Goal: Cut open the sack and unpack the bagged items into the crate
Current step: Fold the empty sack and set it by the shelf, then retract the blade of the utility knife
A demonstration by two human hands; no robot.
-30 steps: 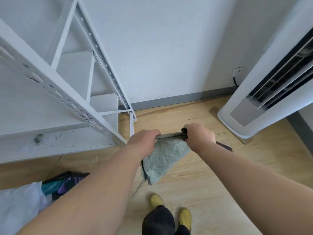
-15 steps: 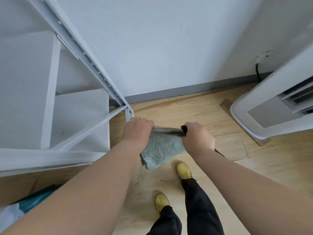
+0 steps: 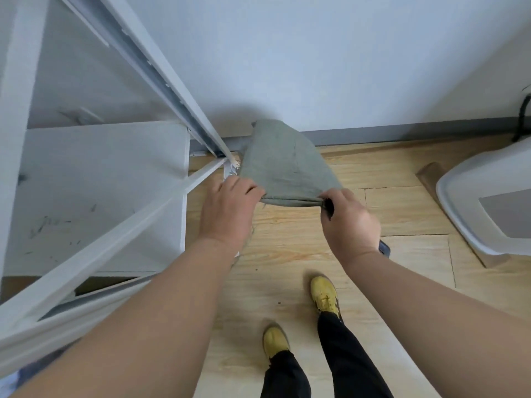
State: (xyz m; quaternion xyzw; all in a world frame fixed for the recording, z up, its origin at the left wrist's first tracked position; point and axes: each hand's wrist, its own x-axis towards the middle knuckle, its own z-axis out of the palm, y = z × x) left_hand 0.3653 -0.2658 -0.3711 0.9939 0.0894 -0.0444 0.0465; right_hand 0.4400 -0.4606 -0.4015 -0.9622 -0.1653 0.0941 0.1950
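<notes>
Gripping the folded sack [image 3: 284, 165] by its near edge, both hands' fingers [image 3: 247, 191] curl beside the shelf frame [image 3: 161, 73].

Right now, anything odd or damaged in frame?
Minor wear only. The grey sack, held by the left hand and right hand, has frayed threads at its left corner beside the shelf. The shelf board shows dark scuff marks. Nothing spilled.

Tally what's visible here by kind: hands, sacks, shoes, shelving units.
Hands: 2, left hand and right hand, both gripping the sack
Sacks: 1, grey-green sack
Shoes: 2, yellow shoes
Shelving units: 1, white rack
Total: 6
</notes>
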